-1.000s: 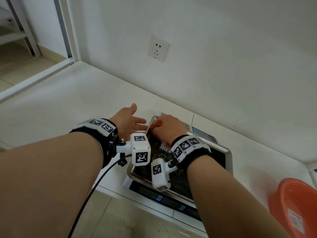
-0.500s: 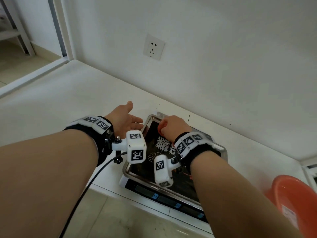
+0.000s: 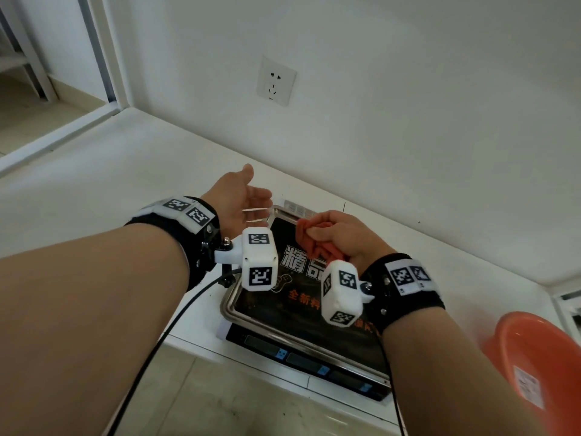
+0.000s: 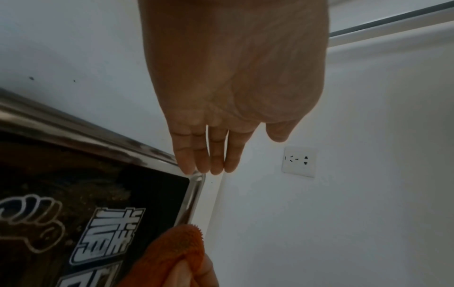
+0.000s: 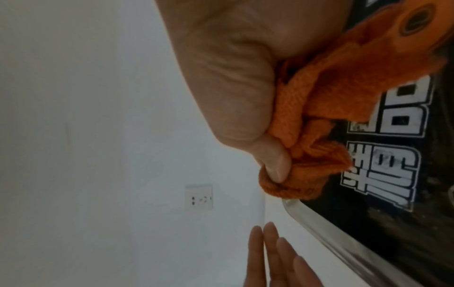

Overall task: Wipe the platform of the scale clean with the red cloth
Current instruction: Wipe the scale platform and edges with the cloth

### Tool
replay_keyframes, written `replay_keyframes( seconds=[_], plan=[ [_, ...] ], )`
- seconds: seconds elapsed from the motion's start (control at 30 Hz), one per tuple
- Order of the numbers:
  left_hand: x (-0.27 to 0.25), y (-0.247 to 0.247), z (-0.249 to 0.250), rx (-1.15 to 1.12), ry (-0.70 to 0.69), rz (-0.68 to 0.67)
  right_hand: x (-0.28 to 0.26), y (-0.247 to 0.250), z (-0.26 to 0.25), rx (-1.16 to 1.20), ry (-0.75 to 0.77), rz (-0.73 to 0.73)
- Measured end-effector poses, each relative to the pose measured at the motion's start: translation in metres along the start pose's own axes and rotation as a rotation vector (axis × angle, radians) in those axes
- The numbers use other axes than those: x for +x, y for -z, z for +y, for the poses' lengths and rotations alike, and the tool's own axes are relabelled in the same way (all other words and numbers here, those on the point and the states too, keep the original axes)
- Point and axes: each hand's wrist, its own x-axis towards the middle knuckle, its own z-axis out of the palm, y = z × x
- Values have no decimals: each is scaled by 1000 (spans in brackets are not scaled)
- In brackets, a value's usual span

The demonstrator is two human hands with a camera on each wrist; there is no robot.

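Right now the right hand (image 3: 336, 236) is fisted around a bunched red cloth (image 3: 309, 240) over the far corner of the steel-rimmed black scale platform (image 3: 301, 306); the left hand (image 3: 234, 199) hovers flat-fingered, holding nothing, beside that corner.

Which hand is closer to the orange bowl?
The right hand. It grips the red cloth over the scale's platform, on the side where the orange bowl sits. The left hand is open beyond the platform's far corner, farther from the bowl.
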Motion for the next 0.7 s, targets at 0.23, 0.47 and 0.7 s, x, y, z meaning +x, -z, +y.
replay_keyframes(
  seconds=[0.23,0.47,0.7],
  plan=[
    [-3,-7,1,17,56,-64,18,5,12,-116,22,139],
    [4,4,-2,194,50,34,31,-13,8,-556,60,231],
    [-5,-5,-7,165,143,-26,16,-45,6,-859,95,35]
  ],
)
